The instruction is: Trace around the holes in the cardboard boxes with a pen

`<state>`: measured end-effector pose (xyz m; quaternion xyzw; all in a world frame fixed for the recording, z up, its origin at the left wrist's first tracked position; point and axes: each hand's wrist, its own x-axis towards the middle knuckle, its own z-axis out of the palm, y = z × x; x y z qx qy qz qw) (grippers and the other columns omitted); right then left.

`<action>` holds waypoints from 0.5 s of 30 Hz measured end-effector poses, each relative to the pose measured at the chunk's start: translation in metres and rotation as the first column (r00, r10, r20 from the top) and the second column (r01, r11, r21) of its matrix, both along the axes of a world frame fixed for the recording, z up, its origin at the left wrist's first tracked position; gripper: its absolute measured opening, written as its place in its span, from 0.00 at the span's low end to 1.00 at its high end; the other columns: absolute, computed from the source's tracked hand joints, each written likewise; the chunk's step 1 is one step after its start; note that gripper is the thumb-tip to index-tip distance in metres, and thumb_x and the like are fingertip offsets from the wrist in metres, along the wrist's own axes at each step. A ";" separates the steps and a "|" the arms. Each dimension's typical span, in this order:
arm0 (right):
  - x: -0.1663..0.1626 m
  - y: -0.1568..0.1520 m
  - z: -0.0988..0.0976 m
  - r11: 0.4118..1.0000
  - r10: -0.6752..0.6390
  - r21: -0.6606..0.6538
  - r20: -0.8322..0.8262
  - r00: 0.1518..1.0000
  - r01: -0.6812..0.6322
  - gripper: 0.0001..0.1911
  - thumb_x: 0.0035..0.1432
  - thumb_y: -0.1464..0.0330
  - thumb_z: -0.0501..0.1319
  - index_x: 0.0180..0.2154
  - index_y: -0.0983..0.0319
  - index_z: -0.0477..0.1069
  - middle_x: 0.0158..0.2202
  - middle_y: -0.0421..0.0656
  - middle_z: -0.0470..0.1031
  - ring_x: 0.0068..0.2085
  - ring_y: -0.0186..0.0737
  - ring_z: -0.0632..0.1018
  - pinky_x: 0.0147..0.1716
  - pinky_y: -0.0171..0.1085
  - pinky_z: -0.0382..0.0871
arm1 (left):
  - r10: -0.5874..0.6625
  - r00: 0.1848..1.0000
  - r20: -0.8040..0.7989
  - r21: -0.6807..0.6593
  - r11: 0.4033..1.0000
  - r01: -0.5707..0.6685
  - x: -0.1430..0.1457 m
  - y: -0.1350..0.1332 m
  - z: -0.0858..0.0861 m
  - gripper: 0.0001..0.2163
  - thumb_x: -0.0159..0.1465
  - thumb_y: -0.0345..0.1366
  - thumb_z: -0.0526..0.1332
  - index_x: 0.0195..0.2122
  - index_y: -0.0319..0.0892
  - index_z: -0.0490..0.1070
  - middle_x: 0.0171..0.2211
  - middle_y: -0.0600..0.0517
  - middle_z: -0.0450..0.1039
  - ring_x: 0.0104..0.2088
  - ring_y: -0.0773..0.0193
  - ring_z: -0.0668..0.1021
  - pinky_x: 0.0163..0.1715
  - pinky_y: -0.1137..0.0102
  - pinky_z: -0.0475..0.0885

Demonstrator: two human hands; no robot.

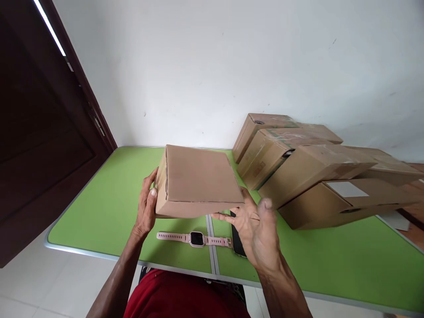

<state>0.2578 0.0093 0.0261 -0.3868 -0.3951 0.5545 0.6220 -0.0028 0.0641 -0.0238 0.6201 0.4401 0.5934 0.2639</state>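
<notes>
Head view: a plain cardboard box (202, 176) was held over the middle of a green table (92, 212), and from where I stood I could not tell whether its underside met the surface. The left hand (146, 205) grasped the box's left side, its thumb toward the near edge and its fingers farther back. The right hand (255, 225) was unclenched at the near right corner, palm upward, thumb raised clear of the cardboard and fingers extended toward the lower edge; I could not tell how much weight they bore.

Nearer the wearer, a pink smartwatch (197, 238) lay flat with its strap stretched out across the metal seam (212, 245) of the tabletop. Its buckle end was just beside a dark-screened phone (237, 243), partly hidden by the right hand. To the right, several taped cartons (304, 176) leaned in a row, the nearest bearing a white label (347, 189). A pale wall (185, 66) rose behind; a dark door (39, 110) was at left.
</notes>
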 end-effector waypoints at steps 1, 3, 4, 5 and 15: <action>0.003 -0.001 -0.001 1.000 0.015 -0.023 0.056 0.998 -0.014 0.38 0.61 0.29 0.64 0.57 0.47 0.83 0.66 0.47 0.80 0.65 0.63 0.78 0.57 0.60 0.83 | -0.016 1.000 -0.023 -0.007 1.000 0.016 0.000 0.000 0.002 0.36 0.77 0.65 0.52 0.73 0.46 0.72 0.69 0.39 0.72 0.70 0.39 0.73 0.72 0.43 0.65; 0.006 -0.003 -0.006 0.996 0.056 -0.075 0.152 0.987 -0.045 0.36 0.65 0.33 0.65 0.64 0.45 0.80 0.72 0.45 0.76 0.69 0.64 0.76 0.57 0.60 0.84 | -0.048 0.996 -0.069 -0.024 0.999 0.047 -0.001 -0.001 0.005 0.35 0.77 0.64 0.53 0.75 0.46 0.70 0.68 0.38 0.72 0.68 0.40 0.73 0.71 0.41 0.65; 0.007 -0.003 -0.009 0.993 0.075 -0.104 0.177 0.981 -0.058 0.36 0.67 0.35 0.65 0.67 0.45 0.78 0.74 0.45 0.74 0.70 0.65 0.75 0.56 0.59 0.84 | -0.062 0.994 -0.091 -0.030 0.998 0.060 -0.002 0.000 0.006 0.36 0.77 0.65 0.53 0.75 0.46 0.70 0.68 0.38 0.72 0.68 0.39 0.73 0.71 0.40 0.65; 0.007 -0.004 -0.013 0.989 0.087 -0.137 0.182 0.979 -0.062 0.37 0.67 0.36 0.66 0.69 0.44 0.76 0.75 0.45 0.73 0.70 0.66 0.76 0.55 0.60 0.85 | -0.075 0.991 -0.111 -0.035 0.997 0.072 -0.004 0.000 0.007 0.37 0.76 0.66 0.54 0.75 0.46 0.70 0.67 0.37 0.72 0.67 0.39 0.73 0.70 0.39 0.65; 0.004 -0.004 -0.023 0.973 0.038 -0.229 0.080 0.996 -0.019 0.42 0.61 0.35 0.71 0.69 0.46 0.76 0.72 0.45 0.77 0.69 0.68 0.78 0.51 0.60 0.87 | -0.312 0.915 -0.257 -0.097 0.950 0.296 -0.010 0.002 0.006 0.57 0.60 0.82 0.56 0.84 0.58 0.49 0.75 0.38 0.58 0.69 0.30 0.63 0.68 0.29 0.63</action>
